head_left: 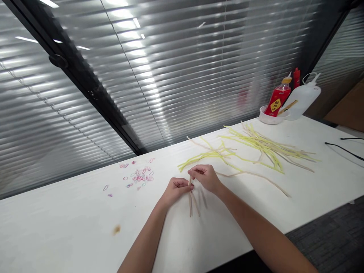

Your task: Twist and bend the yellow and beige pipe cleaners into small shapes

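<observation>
Between thumb and fingers, my left hand (178, 188) pinches a beige pipe cleaner (190, 206) that looks folded, its ends hanging down over the white table. My right hand (207, 179) is closed at the upper end of the same piece, fingertips pressed together just above the left hand. Fingers cover the part between the two hands. Behind and to the right lie loose yellow pipe cleaners (209, 154) mixed with beige ones. A long beige strand (264, 179) stretches away to the right of my right hand.
Small coloured rubber bands (140, 177) lie scattered at the left on the white table (71, 227). Farther right is a bigger pipe cleaner pile (264, 146). At the back right stand a red-labelled bottle (278, 100) in a plastic bowl (269, 120) and a white squeeze bottle (303, 100). Black cables (344, 149) cross the right edge.
</observation>
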{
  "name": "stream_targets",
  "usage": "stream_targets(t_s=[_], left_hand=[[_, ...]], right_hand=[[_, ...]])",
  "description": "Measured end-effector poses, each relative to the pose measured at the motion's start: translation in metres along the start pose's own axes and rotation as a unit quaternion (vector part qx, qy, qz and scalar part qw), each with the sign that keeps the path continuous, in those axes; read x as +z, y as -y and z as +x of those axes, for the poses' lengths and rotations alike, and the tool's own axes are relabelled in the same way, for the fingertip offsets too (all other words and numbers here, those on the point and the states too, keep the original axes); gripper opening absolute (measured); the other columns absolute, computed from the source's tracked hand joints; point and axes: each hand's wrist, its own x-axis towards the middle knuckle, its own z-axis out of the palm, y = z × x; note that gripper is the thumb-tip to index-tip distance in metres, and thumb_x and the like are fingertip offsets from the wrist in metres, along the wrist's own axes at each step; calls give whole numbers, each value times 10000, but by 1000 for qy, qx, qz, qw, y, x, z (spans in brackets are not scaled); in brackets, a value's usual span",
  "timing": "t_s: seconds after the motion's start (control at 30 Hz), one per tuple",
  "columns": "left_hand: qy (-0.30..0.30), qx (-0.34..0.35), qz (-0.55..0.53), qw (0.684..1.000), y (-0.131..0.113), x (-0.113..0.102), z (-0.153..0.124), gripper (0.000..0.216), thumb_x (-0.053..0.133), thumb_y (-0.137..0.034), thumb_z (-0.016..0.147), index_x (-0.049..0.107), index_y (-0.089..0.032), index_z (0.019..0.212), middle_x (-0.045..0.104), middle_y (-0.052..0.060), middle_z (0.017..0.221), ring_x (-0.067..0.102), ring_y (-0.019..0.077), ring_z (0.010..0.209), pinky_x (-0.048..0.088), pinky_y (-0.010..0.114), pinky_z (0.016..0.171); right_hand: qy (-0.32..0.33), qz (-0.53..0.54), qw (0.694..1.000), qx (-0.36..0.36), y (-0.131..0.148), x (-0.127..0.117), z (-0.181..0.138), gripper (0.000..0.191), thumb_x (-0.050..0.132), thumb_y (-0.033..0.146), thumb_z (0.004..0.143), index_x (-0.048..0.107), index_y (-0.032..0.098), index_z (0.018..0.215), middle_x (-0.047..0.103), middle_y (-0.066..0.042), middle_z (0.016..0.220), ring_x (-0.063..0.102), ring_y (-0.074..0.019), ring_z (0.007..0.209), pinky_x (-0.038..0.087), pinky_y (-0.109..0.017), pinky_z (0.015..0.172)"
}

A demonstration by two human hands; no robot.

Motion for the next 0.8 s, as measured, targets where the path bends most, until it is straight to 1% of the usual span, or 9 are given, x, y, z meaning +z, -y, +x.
stream_targets(t_s=[0.07,0.17,0.3,0.4,0.5,0.63,0.8], left_hand=[[1,12,-3,1000,-2,0,0,184,719,-322,683,708,-145,634,547,-3,557,420,101,532,285,244,526],[13,30,-5,999,-4,-2,0,181,710,-320,700,712,-146,650,538,4,589,439,110,568,321,242,557],[39,14,-25,999,-1,-8,2,187,683,-325,735,730,-144,733,493,-5,529,422,102,527,328,235,551],[47,1,-65,997,4,-12,3,194,698,-328,719,733,-143,769,534,13,556,437,103,509,339,236,536],[57,1,-95,994,8,-15,4,187,714,-318,703,724,-141,761,572,30,598,476,113,524,369,241,552],[70,1,-119,990,8,-17,5,172,710,-312,713,692,-144,742,586,31,611,520,126,552,394,246,585],[80,7,-142,987,7,-17,5,136,684,-282,745,647,-151,739,571,18,639,530,115,569,391,236,600]], right_hand=[[-2,21,1000,12,2,0,0,208,629,318,764,640,179,610,599,2,584,535,-129,571,429,-246,573],[2,44,999,29,3,-2,2,225,630,339,764,633,176,610,572,13,571,461,-97,488,385,-233,501],[13,79,996,36,4,-3,3,220,634,362,761,638,173,649,554,18,587,407,-77,463,346,-222,460],[19,90,995,30,4,-3,3,229,634,389,760,644,176,676,560,14,607,431,-81,486,370,-220,471],[24,96,995,27,5,-3,3,240,638,413,756,658,177,715,578,7,626,466,-88,514,405,-219,488],[27,103,994,32,4,-3,4,237,643,415,756,669,180,760,606,-3,654,490,-94,534,423,-219,499],[13,110,993,38,1,-3,4,223,655,405,754,673,184,786,641,-5,680,511,-89,548,420,-210,505]])
